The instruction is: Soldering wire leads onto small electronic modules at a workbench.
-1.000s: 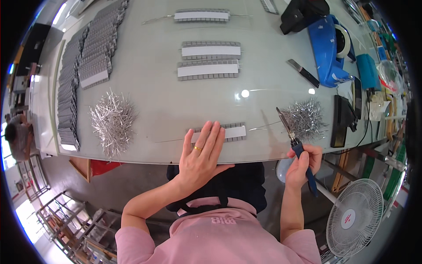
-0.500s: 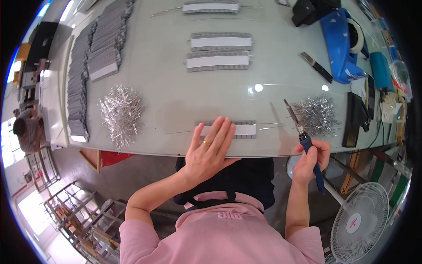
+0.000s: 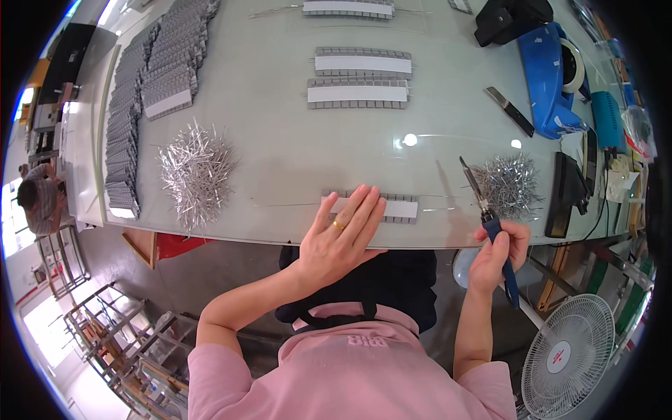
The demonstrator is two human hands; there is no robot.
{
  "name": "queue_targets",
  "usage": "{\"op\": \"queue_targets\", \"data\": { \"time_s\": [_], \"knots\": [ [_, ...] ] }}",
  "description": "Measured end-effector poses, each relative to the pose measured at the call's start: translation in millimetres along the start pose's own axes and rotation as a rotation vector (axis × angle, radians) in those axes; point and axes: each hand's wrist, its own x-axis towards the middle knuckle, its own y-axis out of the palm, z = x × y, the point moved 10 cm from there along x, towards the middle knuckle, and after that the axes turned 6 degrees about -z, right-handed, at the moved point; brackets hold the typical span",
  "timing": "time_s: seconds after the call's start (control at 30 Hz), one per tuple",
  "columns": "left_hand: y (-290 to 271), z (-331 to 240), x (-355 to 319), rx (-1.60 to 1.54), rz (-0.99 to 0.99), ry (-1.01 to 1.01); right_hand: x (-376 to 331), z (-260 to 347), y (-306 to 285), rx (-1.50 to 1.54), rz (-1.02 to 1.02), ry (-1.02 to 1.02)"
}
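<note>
Right hand (image 3: 498, 255): beside the table's near edge on the right, thumb and fingers pinching a soldering iron (image 3: 492, 225) by its blue handle, the metal tip pointing to the far left.
Left hand (image 3: 337, 234): palm down, straight fingers resting over the strip, three pressed together, the little finger spread slightly apart.
Strip under the fingers (image 3: 400, 208): grey, segmented, white-banded, lying mid-table near the edge, left part covered; thin wires run out past both ends.
Wire piles: silvery heaps, one on the left (image 3: 196, 178), one on the right (image 3: 509, 185) just beyond the iron.
Utility knife (image 3: 509, 112): on the right, beyond the right heap.
Paired strips (image 3: 357, 94): mid-table, side by side.
Tape dispenser (image 3: 549, 84): blue, far right.
Stacked strips (image 3: 164, 63): far left, in overlapping rows.
Farthest strip (image 3: 348, 8): far middle, wires at both ends.
</note>
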Motion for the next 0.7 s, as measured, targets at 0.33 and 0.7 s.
{"op": "queue_targets", "data": {
  "time_s": [0.33, 0.7],
  "knots": [
    [-42, -17, -10, -0.113, -0.194, 0.234, 15, 3, -2, -0.105, -0.049, -0.087],
    [-70, 134, 177, 0.071, -0.529, 0.239, 12, -1, -26, -0.142, -0.212, -0.227]
  ]
}}
